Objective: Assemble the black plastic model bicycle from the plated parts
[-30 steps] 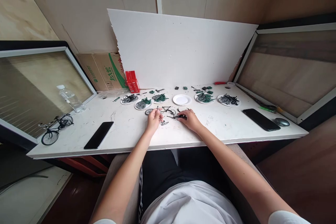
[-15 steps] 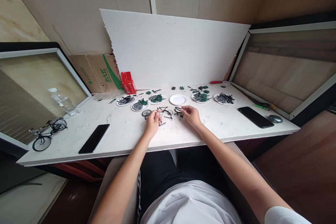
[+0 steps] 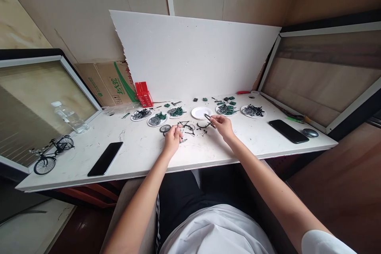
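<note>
My left hand (image 3: 172,138) is closed in a pinch at the left end of a black model bicycle frame (image 3: 187,127). Whether it grips the frame or some smaller piece is hidden by the fingers. A small spoked wheel (image 3: 164,128) lies just left of these fingers, and a greyish piece (image 3: 183,141) shows below them. My right hand (image 3: 222,126) pinches a slim black part (image 3: 207,117), raised near the front of an empty white plate (image 3: 198,114). A curved black piece (image 3: 203,126) and tiny bits lie between the hands.
Plates of black parts (image 3: 253,111) and green parts (image 3: 226,110) line the back. An assembled model bicycle (image 3: 53,151), a phone (image 3: 105,158) and a bottle (image 3: 70,117) are at left. Another phone (image 3: 288,131) and a grey mouse-like object (image 3: 310,132) sit at right. A red box (image 3: 143,94) stands behind.
My right hand has moved slightly right and up, and a slim black part now sticks out of its fingers. My left hand stays nearly in place. The whole view has shifted a little.
</note>
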